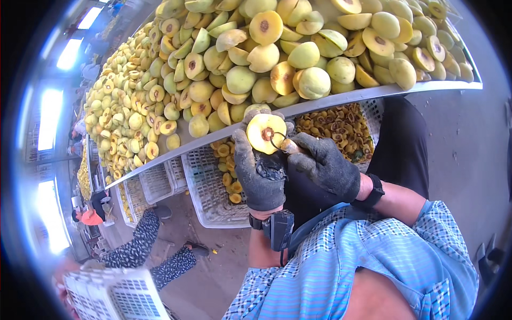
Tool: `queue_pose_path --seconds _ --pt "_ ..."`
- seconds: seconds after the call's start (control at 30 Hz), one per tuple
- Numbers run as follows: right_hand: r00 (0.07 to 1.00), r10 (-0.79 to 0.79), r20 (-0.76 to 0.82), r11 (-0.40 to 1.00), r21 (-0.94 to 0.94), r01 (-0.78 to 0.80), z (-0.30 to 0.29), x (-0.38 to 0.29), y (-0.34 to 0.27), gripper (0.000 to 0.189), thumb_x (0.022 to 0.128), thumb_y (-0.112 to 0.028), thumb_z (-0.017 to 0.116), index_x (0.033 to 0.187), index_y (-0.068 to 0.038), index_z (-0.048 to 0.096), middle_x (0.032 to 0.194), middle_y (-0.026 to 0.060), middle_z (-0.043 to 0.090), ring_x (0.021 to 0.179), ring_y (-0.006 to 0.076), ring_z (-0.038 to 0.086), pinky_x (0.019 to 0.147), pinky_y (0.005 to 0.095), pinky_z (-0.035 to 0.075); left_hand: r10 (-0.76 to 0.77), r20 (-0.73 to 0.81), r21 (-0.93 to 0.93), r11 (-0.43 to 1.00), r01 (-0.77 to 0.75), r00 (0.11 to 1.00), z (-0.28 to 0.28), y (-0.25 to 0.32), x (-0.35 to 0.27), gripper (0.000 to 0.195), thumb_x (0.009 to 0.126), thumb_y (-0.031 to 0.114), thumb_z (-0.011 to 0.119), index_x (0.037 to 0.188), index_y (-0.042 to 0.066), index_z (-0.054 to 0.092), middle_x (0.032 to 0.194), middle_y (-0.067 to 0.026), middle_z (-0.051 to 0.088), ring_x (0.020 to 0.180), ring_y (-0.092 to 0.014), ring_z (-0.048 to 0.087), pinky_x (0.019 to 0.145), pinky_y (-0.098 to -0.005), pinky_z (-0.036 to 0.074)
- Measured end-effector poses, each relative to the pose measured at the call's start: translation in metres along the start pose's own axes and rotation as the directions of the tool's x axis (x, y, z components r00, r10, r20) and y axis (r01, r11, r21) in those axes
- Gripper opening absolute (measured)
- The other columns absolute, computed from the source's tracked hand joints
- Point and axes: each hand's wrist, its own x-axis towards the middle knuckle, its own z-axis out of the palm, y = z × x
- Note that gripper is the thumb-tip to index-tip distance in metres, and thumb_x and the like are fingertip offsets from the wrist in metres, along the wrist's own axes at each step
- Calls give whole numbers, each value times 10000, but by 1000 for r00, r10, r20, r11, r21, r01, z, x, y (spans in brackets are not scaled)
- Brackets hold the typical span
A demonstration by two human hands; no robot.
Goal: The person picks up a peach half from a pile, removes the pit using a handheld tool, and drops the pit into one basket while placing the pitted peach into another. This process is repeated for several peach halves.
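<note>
In a dark, dusty work glove, my left hand [259,172] holds a halved yellow peach [261,130] with its cut face and brown pit hollow turned up. My right hand [326,164], gloved the same way, grips the short handle of a pitting tool [290,146]. The tool's thin wire loop lies over the cut face, at the edge of the pit hollow. Just beyond both hands runs the metal rim of a sorting table [224,134], heaped with halved peaches [240,80], some cut side up and others skin side up.
Below the table, a white plastic crate [216,212] contains yellow peach halves [234,188]. Another crate [370,114] holds brownish pit scraps [336,126]. At lower left a person in patterned trousers [138,236] stands by a white crate [120,294]. Farther back is a person in orange [92,217].
</note>
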Motion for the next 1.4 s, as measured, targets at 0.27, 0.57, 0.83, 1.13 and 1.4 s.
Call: queue_pose_path --seconds 0.27,0.57,0.83,1.13,1.4 --pt "974 -189 -127 982 -42 185 -20 6 6 202 985 -161 615 1085 14 619 843 179 655 737 239 613 677 381 486 432 218 664 591 -457 875 21 -25 14 436 1110 289 378 1296 -64 553 1226 -173 621 1096 -270 643 961 -405 554" --pt "957 -272 -102 958 -118 260 -19 -3 33 149 986 -135 550 1005 8 584 837 196 612 748 376 606 661 432 477 134 -120 258 961 -100 984 55 -20 13 506 1099 397 396 1188 -59 597 1149 -171 639 1009 -269 667 900 -383 574" --pt "982 -159 -99 987 -53 155 -17 3 22 330 976 -182 535 1236 21 515 1015 314 624 929 487 618 809 526 492 212 -176 371 919 -135 961 68 -12 9 524 1095 440 387 1176 -38 586 1135 -160 636 1007 -270 668 872 -365 574" --pt "955 -282 -90 950 -163 265 -17 0 20 326 989 -193 532 1247 6 516 984 275 655 928 483 624 784 529 498 337 -85 583 780 -228 938 68 -15 9 511 1092 436 402 1168 -35 583 1075 -175 653 971 -275 678 851 -371 576" --pt "935 -344 -87 868 -410 281 -23 -8 19 575 1001 -217 541 1503 -3 359 961 232 681 768 419 657 644 501 520 59 -199 11 998 -58 978 69 -12 6 551 1063 521 434 1125 -7 580 1008 -208 682 929 -341 698 820 -426 601"
